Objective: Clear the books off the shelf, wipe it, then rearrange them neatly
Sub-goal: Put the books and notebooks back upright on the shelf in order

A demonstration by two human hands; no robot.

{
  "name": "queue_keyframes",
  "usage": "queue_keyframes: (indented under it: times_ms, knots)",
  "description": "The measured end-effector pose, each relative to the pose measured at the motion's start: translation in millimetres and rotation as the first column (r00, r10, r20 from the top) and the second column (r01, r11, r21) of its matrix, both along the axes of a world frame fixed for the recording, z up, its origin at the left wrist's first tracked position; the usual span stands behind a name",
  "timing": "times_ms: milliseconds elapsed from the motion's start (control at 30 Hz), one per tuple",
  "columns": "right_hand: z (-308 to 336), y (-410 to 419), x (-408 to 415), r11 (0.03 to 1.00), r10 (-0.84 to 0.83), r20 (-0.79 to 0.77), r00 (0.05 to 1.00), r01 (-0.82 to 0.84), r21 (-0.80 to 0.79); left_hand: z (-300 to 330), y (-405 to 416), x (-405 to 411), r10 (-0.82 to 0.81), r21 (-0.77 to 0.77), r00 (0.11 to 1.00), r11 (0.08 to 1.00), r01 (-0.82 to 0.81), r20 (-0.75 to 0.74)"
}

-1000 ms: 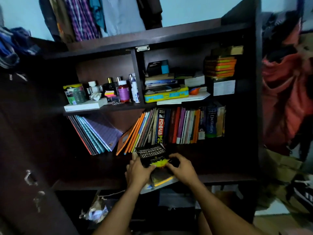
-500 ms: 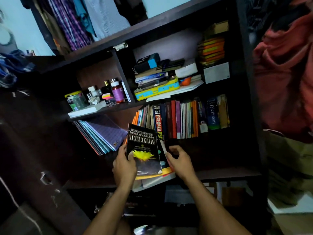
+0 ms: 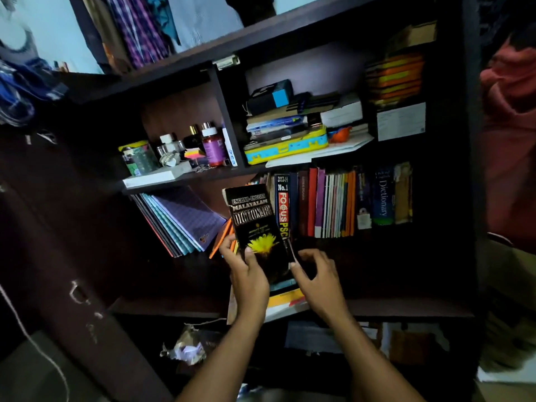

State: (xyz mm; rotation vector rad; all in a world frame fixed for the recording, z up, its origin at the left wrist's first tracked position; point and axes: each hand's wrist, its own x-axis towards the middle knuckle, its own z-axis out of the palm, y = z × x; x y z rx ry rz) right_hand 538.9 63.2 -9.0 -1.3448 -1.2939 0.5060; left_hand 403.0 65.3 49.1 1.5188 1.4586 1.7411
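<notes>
While my left hand [image 3: 250,281] grips the black dictionary [image 3: 256,227] upright, my right hand [image 3: 317,281] rests beside it.

Left fingers [image 3: 229,250] wrap its lower left edge, thumb across the cover; right fingers curl loosely, tips touching its right edge. It stands before the shelf [image 3: 406,307]'s row of books [image 3: 333,204]. Titles behind are blurred, and the stack beneath my hands is mostly hidden.

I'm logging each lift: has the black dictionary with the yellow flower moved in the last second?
Yes. The black dictionary has been raised upright by the left hand, from flat on the lower shelf up against the FOCUS PSC book.
</notes>
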Motion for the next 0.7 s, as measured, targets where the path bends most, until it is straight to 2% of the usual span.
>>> queue_keyframes:
  times_ms: [100,200,300,400,467,533,600,700]
  knots:
    - [3.0,13.0,2.1,0.989,-0.006,0.029,1.000,0.010,-0.148,-10.7,10.1,-7.6,-0.090,-0.117,0.995,0.990,0.084,-0.049]
    - [12.5,26.1,-7.2,0.939,0.145,0.041,0.989,-0.125,-0.320,-22.8,16.7,-20.9,-0.092,-0.224,0.992,0.972,0.070,-0.088]
    - [13.7,32.6,-32.8,0.909,0.291,0.110,0.950,-0.239,-0.341,-23.4,26.0,-41.8,-0.008,-0.246,0.990,0.969,-0.027,-0.138]
    - [16.7,39.7,-52.0,0.873,0.378,0.089,0.922,-0.323,-0.364,-26.8,35.0,-72.4,0.040,-0.246,0.980,0.965,-0.088,-0.195]
    - [20.4,52.6,-56.9,0.884,0.339,0.049,0.940,-0.300,-0.359,-29.8,38.1,-87.7,0.046,-0.262,0.979,0.960,-0.098,-0.198]
    - [30.4,69.1,-58.0,0.921,0.225,-0.002,0.974,-0.213,-0.325,-31.1,38.6,-91.8,0.045,-0.283,0.979,0.954,-0.100,-0.197]
    - [48.0,91.7,-61.1,0.961,0.119,-0.056,0.991,-0.129,-0.244,-32.4,39.3,-91.9,0.044,-0.306,0.984,0.947,-0.096,-0.174]
    - [86.4,130.8,-73.0,0.992,0.048,-0.106,0.993,-0.060,-0.111,-30.6,41.3,-91.8,0.052,-0.330,0.987,0.939,-0.100,-0.149]
